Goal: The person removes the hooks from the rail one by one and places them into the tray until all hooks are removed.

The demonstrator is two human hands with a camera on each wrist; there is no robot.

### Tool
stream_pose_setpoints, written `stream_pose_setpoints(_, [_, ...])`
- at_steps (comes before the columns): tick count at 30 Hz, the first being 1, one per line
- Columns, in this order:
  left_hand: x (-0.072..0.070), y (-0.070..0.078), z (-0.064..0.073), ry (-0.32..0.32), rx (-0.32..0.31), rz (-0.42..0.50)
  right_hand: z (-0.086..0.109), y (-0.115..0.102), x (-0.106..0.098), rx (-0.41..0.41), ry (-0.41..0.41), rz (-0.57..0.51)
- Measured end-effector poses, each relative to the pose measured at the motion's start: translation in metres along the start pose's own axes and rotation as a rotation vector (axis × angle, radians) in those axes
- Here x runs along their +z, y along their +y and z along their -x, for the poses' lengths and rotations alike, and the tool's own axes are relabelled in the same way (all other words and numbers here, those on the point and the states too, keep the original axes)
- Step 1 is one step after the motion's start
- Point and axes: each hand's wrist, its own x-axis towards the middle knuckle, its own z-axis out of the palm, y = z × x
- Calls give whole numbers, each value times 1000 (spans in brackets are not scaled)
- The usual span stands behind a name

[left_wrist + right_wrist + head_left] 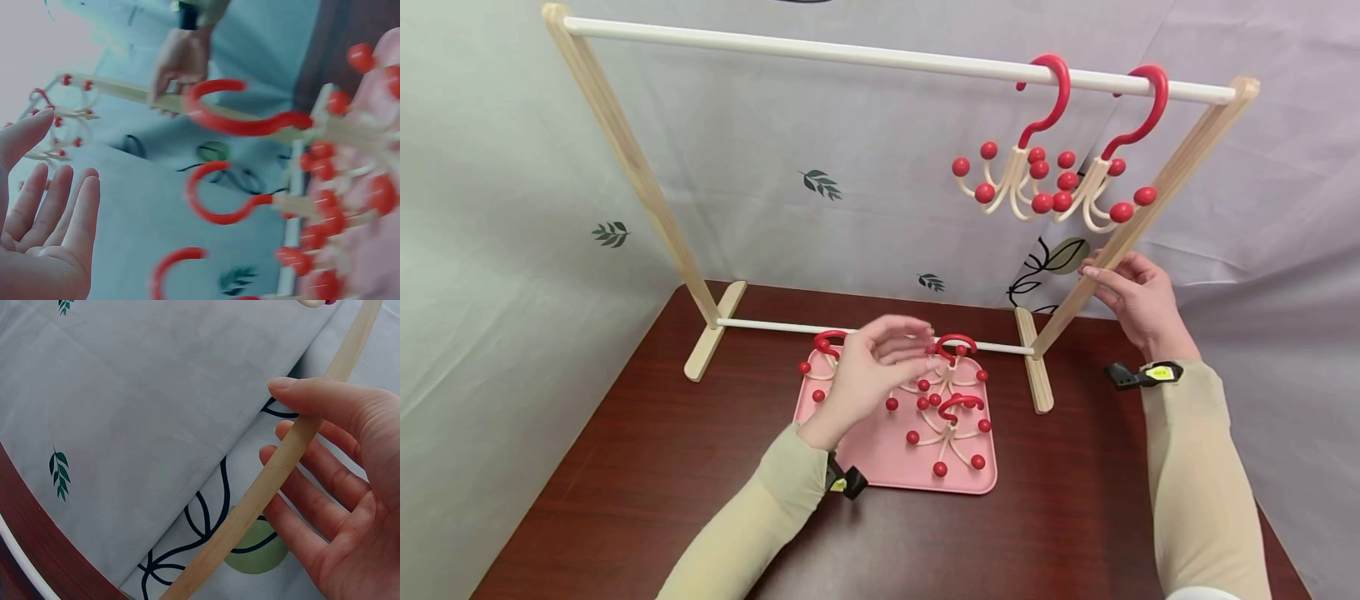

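My left hand (880, 367) hovers over a pink tray (880, 467), fingers nearly straight and holding nothing. On the tray lie several pale claw-shaped hangers with red hooks and red ball tips; a front one (951, 427) and a back one (953, 371) are at the right. The left hand partly hides others. My right hand (1141, 304) grips the right wooden post (1192, 154) of a rack, thumb in front and fingers behind. Two similar hangers, one more inward (1017, 171) and one near the post (1099, 179), hang from the rack's white top rod (850, 54).
The rack's left post (632, 162) stands on a wooden foot (715, 332), with a second foot (1034, 360) at the right. A white lower rod (767, 326) runs behind the tray. Patterned pale cloth (850, 233) covers the wall behind the dark wooden table (662, 433).
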Motion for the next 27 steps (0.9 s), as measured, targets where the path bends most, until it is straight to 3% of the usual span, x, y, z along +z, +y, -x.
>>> stream_pose_setpoints(9, [7,66,-50,11,211,-10,1,1,0,7,11,6])
stream_pose_setpoints(13, [18,102,-71,-1,265,-22,1,0,0,6,8,4])
stream_pose_setpoints(19, [40,144,-93,-2,211,-45,0,0,-1,-5,-3,-13])
stream_pose_setpoints(23, [53,153,-105,-24,153,-55,0,-1,-1,2,-1,-11])
stream_pose_setpoints(27, [63,152,-119,-32,145,-90,-1,-1,0,6,7,8])
